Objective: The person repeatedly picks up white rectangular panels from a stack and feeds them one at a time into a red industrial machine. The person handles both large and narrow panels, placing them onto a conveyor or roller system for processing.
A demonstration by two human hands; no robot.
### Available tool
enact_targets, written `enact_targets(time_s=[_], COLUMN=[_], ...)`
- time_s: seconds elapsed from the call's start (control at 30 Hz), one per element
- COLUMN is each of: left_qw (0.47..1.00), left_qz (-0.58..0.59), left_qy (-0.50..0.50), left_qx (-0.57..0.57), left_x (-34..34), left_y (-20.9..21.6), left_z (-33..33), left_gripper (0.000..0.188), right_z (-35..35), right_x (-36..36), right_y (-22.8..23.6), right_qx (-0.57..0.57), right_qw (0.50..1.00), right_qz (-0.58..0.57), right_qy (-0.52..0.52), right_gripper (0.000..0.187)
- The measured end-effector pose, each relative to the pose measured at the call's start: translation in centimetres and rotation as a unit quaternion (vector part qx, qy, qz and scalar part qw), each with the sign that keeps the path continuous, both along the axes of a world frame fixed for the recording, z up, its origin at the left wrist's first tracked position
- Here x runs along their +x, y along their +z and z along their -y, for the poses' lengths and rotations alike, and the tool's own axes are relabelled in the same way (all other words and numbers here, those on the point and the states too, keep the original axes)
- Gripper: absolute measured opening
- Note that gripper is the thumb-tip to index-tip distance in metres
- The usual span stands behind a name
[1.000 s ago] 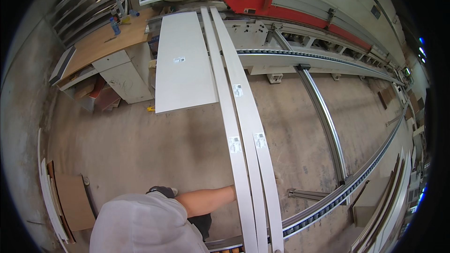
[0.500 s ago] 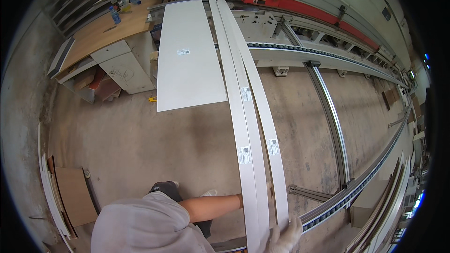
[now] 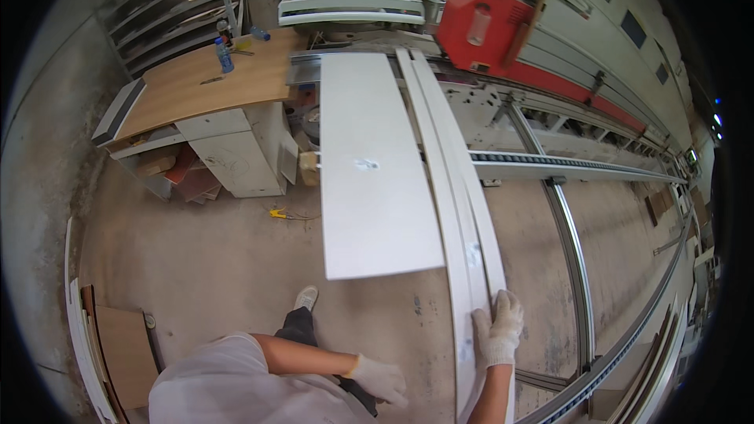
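Note:
Long narrow white boards (image 3: 466,216) run side by side from the far machine toward me, with labels on them. My right hand (image 3: 500,328), in a pale glove, is closed over the rightmost strip, thumb on its top face and fingers at its outer edge. My left hand (image 3: 380,381), gloved too, hangs left of the strips, apart from them. Its fingers are loosely stretched and slightly blurred, with nothing in them. A wide white panel (image 3: 375,212) with one label lies just left of the strips, farther off.
A roller rail (image 3: 581,166) and a metal crossbar (image 3: 573,259) stand to the right. At the far left is a wooden-topped desk (image 3: 196,90) with bottles. A red machine housing (image 3: 483,27) stands at the back. Panels (image 3: 122,345) lean at the left wall.
My left hand has come away from the strips, where it was hidden behind them. My right hand has moved farther up the strips. The view has tilted up, and a foot shows forward.

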State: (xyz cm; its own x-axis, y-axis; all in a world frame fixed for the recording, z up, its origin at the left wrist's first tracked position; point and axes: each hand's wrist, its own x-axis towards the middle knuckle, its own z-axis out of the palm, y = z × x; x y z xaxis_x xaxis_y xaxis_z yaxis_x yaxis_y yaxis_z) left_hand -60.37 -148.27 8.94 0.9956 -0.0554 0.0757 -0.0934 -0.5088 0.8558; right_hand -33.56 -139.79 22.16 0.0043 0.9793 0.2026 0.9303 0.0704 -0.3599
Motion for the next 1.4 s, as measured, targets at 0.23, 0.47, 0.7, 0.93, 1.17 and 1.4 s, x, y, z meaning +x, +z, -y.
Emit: enact_targets(time_s=[0.23, 0.47, 0.7, 0.93, 1.17, 1.4], left_qw=[0.964, 0.874, 0.813, 0.72, 0.724, 0.717], left_qz=[-0.122, -0.065, 0.039, 0.062, -0.123, -0.08], left_qy=[0.237, 0.471, 0.351, 0.444, 0.3, 0.44], left_qx=[-0.008, 0.096, 0.462, 0.53, 0.608, 0.535], left_x=[-23.5, -28.5, -21.7, -19.0, -22.7, -22.6], left_y=[14.2, 19.0, 14.4, 12.7, 12.7, 7.5], left_z=[-18.5, -38.0, -56.4, -70.1, -86.6, -85.2], left_gripper=[0.027, 0.037, 0.013, 0.015, 0.02, 0.044], right_z=[-12.3, -27.9, -42.3, -47.4, -46.8, -46.4], right_x=[-8.9, -19.2, -22.8, -24.9, -26.7, -26.0], right_y=[0.6, 1.9, 0.1, 0.0, 0.4, -0.6], right_qx=[0.027, 0.071, 0.088, 0.016, -0.01, -0.091], right_qw=[0.995, 0.993, 0.991, 0.986, 0.987, 0.96], right_qz=[0.048, 0.068, 0.054, 0.064, 0.047, -0.124], right_qy=[-0.083, -0.071, -0.089, -0.15, -0.156, -0.234], right_gripper=[0.065, 0.054, 0.05, 0.046, 0.046, 0.046])
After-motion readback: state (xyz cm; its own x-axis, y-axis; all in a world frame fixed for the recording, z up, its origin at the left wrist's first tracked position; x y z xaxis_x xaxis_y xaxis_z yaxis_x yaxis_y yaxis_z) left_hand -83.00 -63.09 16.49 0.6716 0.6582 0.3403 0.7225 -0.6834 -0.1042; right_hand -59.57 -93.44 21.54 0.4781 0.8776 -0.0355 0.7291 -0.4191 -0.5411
